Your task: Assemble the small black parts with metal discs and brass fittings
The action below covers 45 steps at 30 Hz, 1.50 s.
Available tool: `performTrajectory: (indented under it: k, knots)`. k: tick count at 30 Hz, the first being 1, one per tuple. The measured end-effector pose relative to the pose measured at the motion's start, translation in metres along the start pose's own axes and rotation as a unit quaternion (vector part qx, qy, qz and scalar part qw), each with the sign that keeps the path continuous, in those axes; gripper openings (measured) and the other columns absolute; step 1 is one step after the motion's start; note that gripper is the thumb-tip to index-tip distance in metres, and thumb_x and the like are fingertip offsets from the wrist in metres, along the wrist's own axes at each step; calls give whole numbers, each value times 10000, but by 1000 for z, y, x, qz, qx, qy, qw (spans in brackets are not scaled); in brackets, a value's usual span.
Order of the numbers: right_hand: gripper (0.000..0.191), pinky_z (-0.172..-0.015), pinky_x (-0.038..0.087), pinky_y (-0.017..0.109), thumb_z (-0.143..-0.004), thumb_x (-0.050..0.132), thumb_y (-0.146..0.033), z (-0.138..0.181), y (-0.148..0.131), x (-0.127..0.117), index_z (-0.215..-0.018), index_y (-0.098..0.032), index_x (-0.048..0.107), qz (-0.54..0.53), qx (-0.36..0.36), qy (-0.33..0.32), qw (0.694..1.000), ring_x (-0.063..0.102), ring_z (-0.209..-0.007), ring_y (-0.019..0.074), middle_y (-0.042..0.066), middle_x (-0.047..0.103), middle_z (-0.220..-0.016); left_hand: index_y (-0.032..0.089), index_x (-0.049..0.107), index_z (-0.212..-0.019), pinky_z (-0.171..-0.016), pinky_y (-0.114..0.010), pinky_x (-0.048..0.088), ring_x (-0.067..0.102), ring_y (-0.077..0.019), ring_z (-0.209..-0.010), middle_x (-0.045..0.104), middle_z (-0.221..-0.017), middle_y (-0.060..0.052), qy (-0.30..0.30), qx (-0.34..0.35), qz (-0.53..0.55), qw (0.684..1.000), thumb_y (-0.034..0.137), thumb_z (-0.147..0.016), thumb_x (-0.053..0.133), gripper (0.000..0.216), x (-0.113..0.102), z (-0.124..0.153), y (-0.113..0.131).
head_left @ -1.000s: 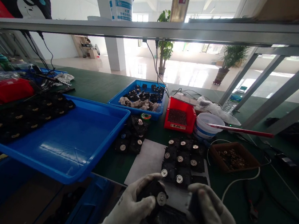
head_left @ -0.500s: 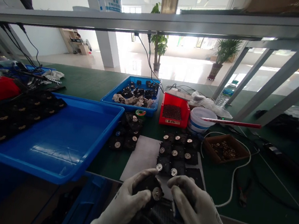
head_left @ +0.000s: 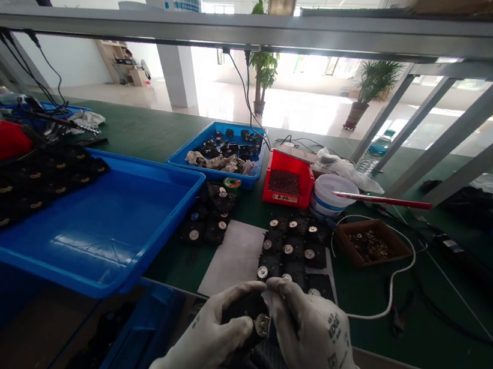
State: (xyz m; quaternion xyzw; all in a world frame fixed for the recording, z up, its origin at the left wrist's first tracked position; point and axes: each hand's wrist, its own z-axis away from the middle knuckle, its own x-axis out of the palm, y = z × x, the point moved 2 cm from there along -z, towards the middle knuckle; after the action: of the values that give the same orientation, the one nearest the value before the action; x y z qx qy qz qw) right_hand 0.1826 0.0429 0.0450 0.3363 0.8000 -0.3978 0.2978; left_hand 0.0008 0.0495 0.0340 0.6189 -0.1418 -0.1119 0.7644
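Observation:
My left hand (head_left: 212,337), in a white glove, grips a black part (head_left: 240,308) with a round silver disc (head_left: 262,324) on its face. My right hand (head_left: 312,335), gloved too, is closed in a pinch against the right side of that part. What its fingers hold is hidden. Just beyond both hands, rows of similar black parts with silver discs (head_left: 287,249) lie on a white sheet (head_left: 234,261). More such parts (head_left: 194,235) lie to the left of the sheet.
A large blue tray (head_left: 130,242) at left carries black parts in rows. Behind are a smaller blue tray (head_left: 177,160), a red bin (head_left: 285,197) of small brown pieces and a white tub (head_left: 330,201). At right lie a cardboard box (head_left: 357,256) of brass-coloured pieces, a white cable (head_left: 391,288) and pliers (head_left: 398,322).
My right hand has moved left and up to the black part, its fingertips now meeting my left fingertips. My left hand stays nearly in place; the disc has turned slightly.

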Motion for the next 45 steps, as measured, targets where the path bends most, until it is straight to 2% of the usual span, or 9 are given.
performTrajectory:
  k: [9,20,29,36,41,45]
  knots:
    - [243,-611,483,251,-1038,493,-225,-3,-1,0,-1098,-209,728,3,-1,-8,1000,753,-626,159,46,838,-903,223,712,-1334,-1164,-398,467,596,-303,-1376,718,-1401,-63,10,0,-28,1000,147,-807,617,541,-1,0,0]
    - [258,-623,510,246,-1040,479,-228,-2,3,2,-1132,-215,721,-4,2,-25,1000,775,-672,166,55,844,-961,216,715,-1332,-1162,-402,474,615,-297,-1357,723,-1397,-61,9,4,-15,1000,134,-794,617,554,-2,-1,-1]
    - [281,-636,476,278,-1059,455,-265,-3,-3,2,-1100,-225,731,15,5,-35,999,751,-625,168,47,841,-922,231,688,-1377,-1186,-433,455,569,-315,-1404,690,-1445,-61,3,-6,-30,1000,147,-837,611,551,-4,1,-4]
    - [341,-652,415,332,-1101,401,-301,-6,-5,3,-1074,-219,732,68,-21,-17,997,728,-547,175,30,839,-834,214,700,-1347,-1181,-419,457,592,-307,-1383,709,-1414,-66,9,-11,-53,998,142,-790,590,572,-2,1,-3]
    - [361,-609,424,309,-1095,396,-286,-6,-5,4,-1043,-204,743,83,-31,-6,996,711,-511,166,43,829,-787,212,698,-1351,-1173,-409,460,616,-303,-1348,726,-1386,-54,10,-19,-64,998,125,-775,576,595,-2,1,-2]
    - [292,-567,421,287,-1066,460,-277,-2,0,7,-1121,-212,739,87,-27,-23,996,718,-536,169,40,820,-783,222,683,-1370,-1166,-421,466,621,-308,-1335,712,-1406,-52,13,-31,-68,997,136,-786,586,598,-4,2,-6]
